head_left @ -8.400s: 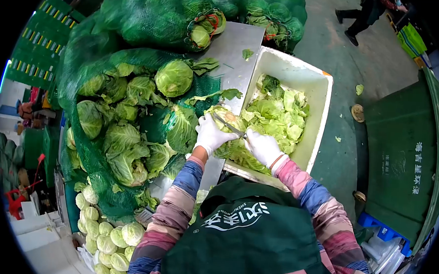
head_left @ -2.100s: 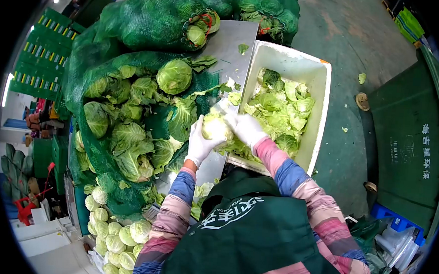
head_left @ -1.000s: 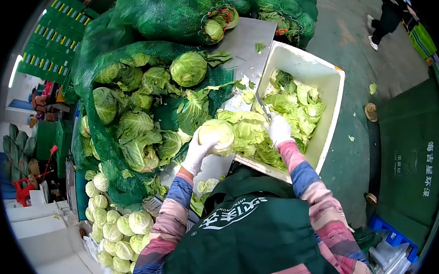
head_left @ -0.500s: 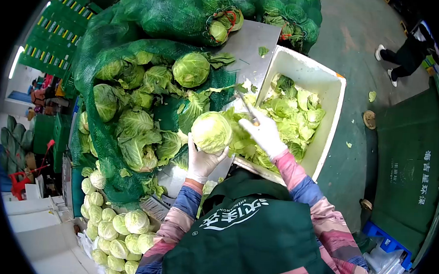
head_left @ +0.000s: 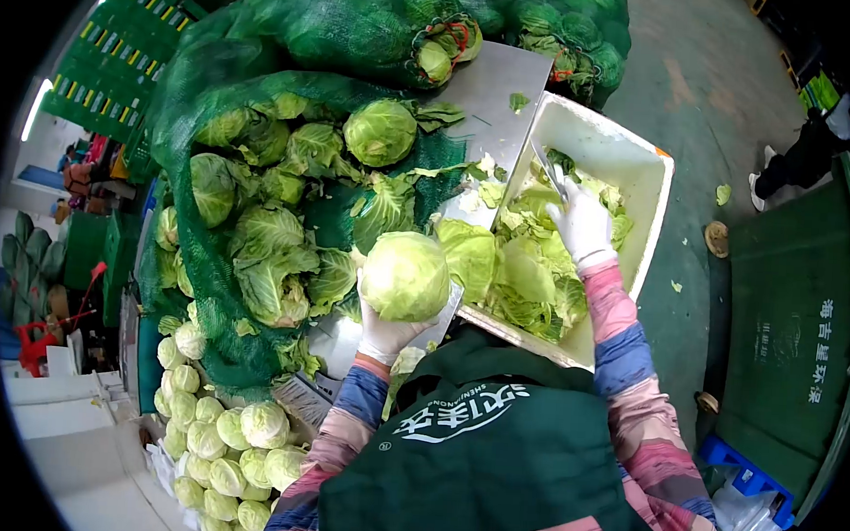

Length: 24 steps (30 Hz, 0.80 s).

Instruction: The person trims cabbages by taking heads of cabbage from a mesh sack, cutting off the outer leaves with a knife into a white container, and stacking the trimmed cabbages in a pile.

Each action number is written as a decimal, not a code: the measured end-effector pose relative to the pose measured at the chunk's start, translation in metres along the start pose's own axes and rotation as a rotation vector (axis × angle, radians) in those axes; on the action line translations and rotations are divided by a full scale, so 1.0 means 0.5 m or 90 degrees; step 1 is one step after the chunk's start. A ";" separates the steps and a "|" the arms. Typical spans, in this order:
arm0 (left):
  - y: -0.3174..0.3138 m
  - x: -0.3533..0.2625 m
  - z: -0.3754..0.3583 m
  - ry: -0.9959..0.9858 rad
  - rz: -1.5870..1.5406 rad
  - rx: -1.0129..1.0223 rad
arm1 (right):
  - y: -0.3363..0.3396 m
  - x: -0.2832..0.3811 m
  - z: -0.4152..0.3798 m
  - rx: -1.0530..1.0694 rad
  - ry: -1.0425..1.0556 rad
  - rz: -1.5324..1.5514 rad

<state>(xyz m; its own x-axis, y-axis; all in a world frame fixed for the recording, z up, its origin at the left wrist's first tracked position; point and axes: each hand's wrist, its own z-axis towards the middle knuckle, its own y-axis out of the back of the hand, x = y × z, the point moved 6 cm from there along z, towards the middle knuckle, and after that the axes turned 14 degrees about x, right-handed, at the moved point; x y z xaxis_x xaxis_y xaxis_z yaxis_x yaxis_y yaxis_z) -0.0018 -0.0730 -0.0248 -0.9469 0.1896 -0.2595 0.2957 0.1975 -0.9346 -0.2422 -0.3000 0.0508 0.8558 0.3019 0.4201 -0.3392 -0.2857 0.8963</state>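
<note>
A pale green cabbage head [head_left: 405, 276] rests in my gloved left hand [head_left: 383, 333], whose fingers cup it from below and the left side. My gloved right hand [head_left: 582, 226] is closed around a knife [head_left: 547, 168], its blade pointing up and left over the white foam box [head_left: 646, 234]. The knife's handle is mostly hidden by the fingers. Loose cabbage leaves [head_left: 530, 276] fill the box beneath that hand. One large leaf [head_left: 466, 255] lies between the held cabbage and the box; whether it is still attached cannot be seen.
An opened green mesh sack [head_left: 187, 306] with leafy cabbages spreads over the metal table [head_left: 498, 72]. Full sacks [head_left: 351, 26] lie behind it. Trimmed cabbages [head_left: 231, 481] are piled at lower left. A green bin [head_left: 793, 304] stands right, with a person [head_left: 801, 155] beyond it.
My right hand with the knife has moved right and up, away from the cabbage and over the box. The cabbage has turned and a large leaf now shows beside it. The person at right has shifted.
</note>
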 end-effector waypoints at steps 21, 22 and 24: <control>-0.101 -0.022 0.055 0.009 0.379 0.082 | -0.100 0.236 -0.108 0.399 0.108 0.797; -0.105 -0.049 0.061 -0.105 0.332 0.054 | -0.117 0.236 -0.112 0.402 0.111 0.795; -0.119 -0.102 0.061 -0.329 0.236 0.000 | -0.147 0.231 -0.116 0.368 0.084 0.833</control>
<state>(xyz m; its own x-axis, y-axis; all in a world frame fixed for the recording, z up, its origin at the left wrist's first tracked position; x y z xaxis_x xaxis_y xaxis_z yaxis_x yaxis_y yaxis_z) 0.0249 -0.1236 0.0365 -0.7207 -0.2428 -0.6494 0.6153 0.2075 -0.7605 -0.1412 -0.1916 0.0415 0.0058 -0.3900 0.9208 -0.6086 -0.7320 -0.3062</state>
